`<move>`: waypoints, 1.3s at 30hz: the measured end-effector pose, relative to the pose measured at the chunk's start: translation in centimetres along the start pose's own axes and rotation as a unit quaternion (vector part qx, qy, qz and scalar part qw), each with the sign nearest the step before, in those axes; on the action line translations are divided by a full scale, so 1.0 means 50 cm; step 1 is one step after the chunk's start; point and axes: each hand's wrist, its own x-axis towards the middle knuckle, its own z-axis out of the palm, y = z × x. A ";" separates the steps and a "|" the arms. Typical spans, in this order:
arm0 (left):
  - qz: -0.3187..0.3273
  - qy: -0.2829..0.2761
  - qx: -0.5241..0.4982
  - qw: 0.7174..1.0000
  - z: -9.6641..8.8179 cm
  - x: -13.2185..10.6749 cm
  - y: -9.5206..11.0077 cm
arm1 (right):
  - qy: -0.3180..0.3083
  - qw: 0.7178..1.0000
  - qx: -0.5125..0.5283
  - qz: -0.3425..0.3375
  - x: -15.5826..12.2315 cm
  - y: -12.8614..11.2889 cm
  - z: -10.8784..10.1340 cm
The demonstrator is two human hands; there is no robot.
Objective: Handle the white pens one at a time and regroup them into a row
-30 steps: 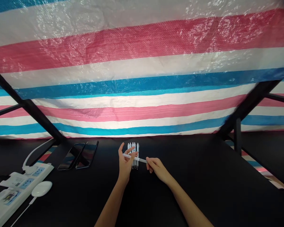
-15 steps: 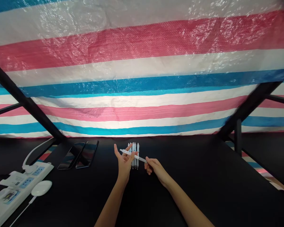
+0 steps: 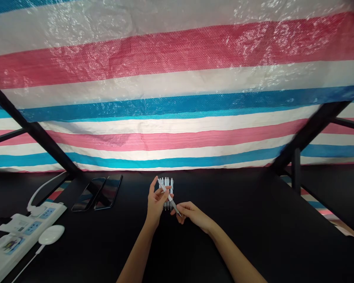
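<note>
A white pen (image 3: 171, 201) is held at a slant over the table, its bare metal tip pointing down and toward me. My left hand (image 3: 155, 205) grips its upper body between thumb and fingers, with the index finger up at the top end. Around the tip end, the curled thumb and fingers of my right hand (image 3: 196, 216) touch the same pen. Behind the left fingers, several white pens (image 3: 172, 184) lie side by side on the black table, partly hidden by that hand.
Two dark phones (image 3: 108, 192) lie left of the pens. Farther left are a white power strip (image 3: 32, 228) with plugs and a round white charger (image 3: 51, 234) on a cord. Black frame legs (image 3: 296, 169) stand at both sides, before a striped sheet (image 3: 177, 141).
The pen has turned from nearly level to a steeper slant, and its metal tip now shows. My left index finger has moved to its top end; my right hand has dropped slightly.
</note>
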 end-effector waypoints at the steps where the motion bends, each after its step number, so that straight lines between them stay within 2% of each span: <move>1: -0.004 -0.016 0.008 1.000 0.001 0.000 -0.001 | 0.003 1.000 0.011 -0.005 0.001 -0.001 0.000; 6: -0.012 -0.113 0.071 0.991 0.012 -0.007 -0.011 | 0.012 0.997 0.062 -0.038 0.007 0.006 -0.003; 8: -0.011 -0.119 0.078 0.990 0.015 -0.008 -0.017 | 0.002 0.995 0.082 -0.051 0.007 0.011 -0.004; 14: 0.013 0.008 0.096 0.995 0.000 0.006 -0.023 | 0.037 0.988 0.120 -0.091 -0.003 0.006 -0.018; 18: -0.003 0.053 0.103 0.993 -0.011 0.013 -0.016 | 0.066 0.984 0.119 -0.119 -0.013 -0.006 -0.035; 27: -0.005 0.072 0.100 0.992 -0.015 0.016 -0.019 | 0.113 0.980 0.115 -0.116 -0.024 -0.017 -0.060; 32: -0.005 0.083 0.104 0.991 -0.020 0.018 -0.021 | 0.108 0.981 0.122 -0.102 -0.027 -0.020 -0.066; 39: -0.015 0.100 0.135 0.986 -0.030 0.024 -0.027 | 0.135 0.973 0.136 -0.126 -0.034 -0.025 -0.078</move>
